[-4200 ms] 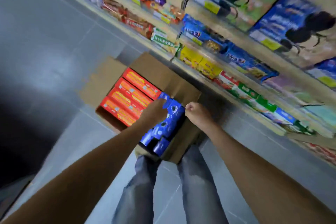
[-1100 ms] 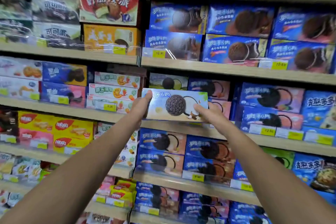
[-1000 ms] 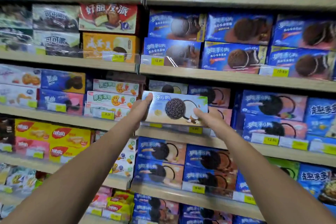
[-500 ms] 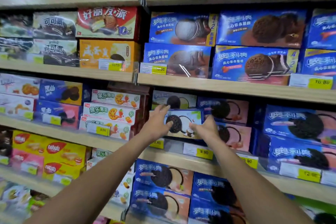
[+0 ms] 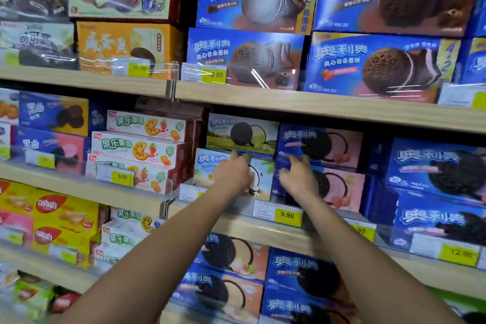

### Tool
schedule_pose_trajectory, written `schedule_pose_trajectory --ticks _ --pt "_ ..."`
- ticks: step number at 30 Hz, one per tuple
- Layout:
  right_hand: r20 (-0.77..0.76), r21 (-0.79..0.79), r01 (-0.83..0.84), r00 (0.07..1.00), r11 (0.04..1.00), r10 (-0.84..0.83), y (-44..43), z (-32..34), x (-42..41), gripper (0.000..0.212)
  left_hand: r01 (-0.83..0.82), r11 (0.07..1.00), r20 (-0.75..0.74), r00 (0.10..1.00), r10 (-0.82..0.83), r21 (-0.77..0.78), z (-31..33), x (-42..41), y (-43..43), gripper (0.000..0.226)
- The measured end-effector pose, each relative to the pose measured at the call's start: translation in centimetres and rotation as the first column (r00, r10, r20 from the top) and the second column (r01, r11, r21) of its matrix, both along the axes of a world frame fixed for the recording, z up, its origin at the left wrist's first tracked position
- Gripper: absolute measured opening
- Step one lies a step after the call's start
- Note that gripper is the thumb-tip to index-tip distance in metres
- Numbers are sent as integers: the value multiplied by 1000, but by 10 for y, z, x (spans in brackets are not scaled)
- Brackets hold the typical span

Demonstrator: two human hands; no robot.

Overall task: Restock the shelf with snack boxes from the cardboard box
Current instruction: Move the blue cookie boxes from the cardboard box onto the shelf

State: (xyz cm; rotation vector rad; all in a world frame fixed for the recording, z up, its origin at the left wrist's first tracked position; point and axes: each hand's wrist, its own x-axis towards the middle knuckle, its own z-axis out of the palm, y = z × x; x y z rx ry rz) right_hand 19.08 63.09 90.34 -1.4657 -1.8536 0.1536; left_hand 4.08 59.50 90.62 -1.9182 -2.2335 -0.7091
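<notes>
The coconut cookie box [image 5: 207, 171], on the middle shelf [image 5: 263, 235] beneath a green box [image 5: 221, 134], is pressed by the left hand [image 5: 232, 175], fingers extended; the right hand [image 5: 298, 179], fingers loosely spread, is set at its right edge.

Two bare forearms showed, the left forearm [image 5: 157, 258] and the right forearm [image 5: 360, 258], each uncovered from the wrist to the near edge of view. The left hand [image 5: 232, 175] and right hand [image 5: 298, 179] were bare too. The fingers were too blurred for finer detail.
</notes>
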Motion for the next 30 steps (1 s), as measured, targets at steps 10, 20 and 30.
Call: schedule_pose_trajectory --ticks 10,20,30 --pt "89 -91 40 996 995 -31 9 -4 12 64 -129 990 -126 983 136 61 -2 9 12 41" --pt "283 18 260 925 965 -254 -3 -5 5 67 -134 987 -207 967 148 84 3 8 8 41" --pt "260 34 265 929 964 -264 -8 -4 3 65 -122 989 -239 961 137 79 7 7 9 44"
